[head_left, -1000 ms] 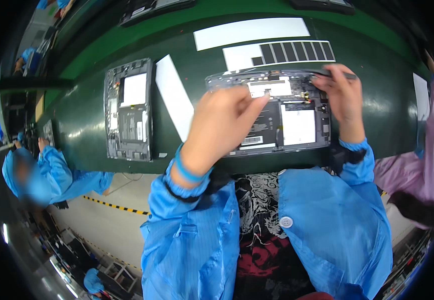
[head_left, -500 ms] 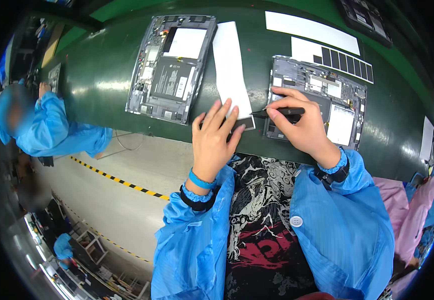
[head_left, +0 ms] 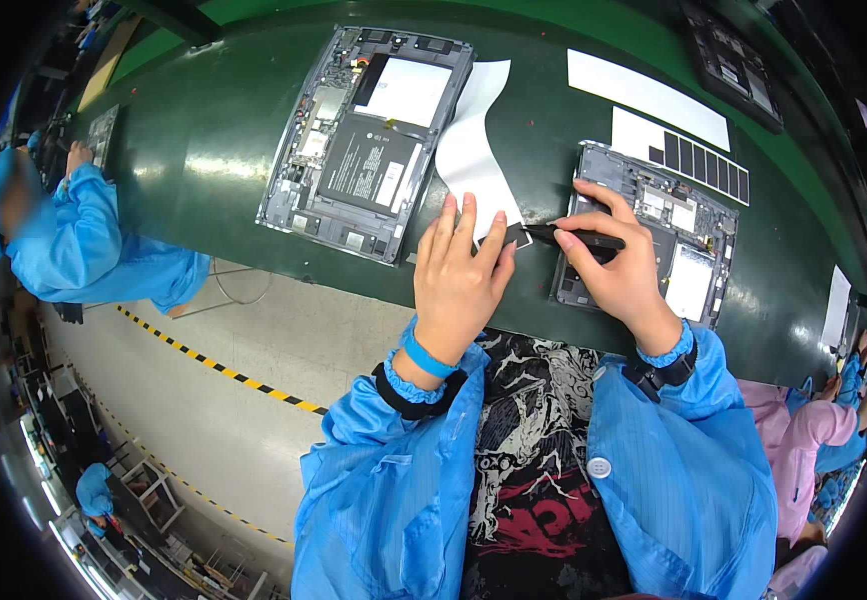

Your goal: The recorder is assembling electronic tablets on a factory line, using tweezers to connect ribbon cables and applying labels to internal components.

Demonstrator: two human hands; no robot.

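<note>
My left hand [head_left: 461, 272] lies with fingers stretched out over the lower end of a white backing strip [head_left: 481, 150]. A dark rectangular sticker [head_left: 516, 236] sits at that end, partly covered by my fingertips. In my right hand [head_left: 629, 275] is a pair of black tweezers [head_left: 596, 238], its pointed tip at the sticker's upper right edge. The strip bends in a wave beside an opened tablet [head_left: 299, 205] with its battery and circuit board exposed. Beneath and beyond my right hand lies a second opened tablet [head_left: 719, 235], partly hidden by that hand.
At the far right of the green table [head_left: 194, 130] lie a white sheet [head_left: 644, 95] and a sheet of dark stickers [head_left: 694, 160]. Another dark device [head_left: 729, 65] sits behind them. A person in blue [head_left: 84, 240] works at the left, and a person in pink [head_left: 799, 440] is at the right.
The view has shifted slightly. The white strip now bows into a wave where it lay flatter. My left fingers cover more of the sticker, and the tweezers' tip stays at its edge.
</note>
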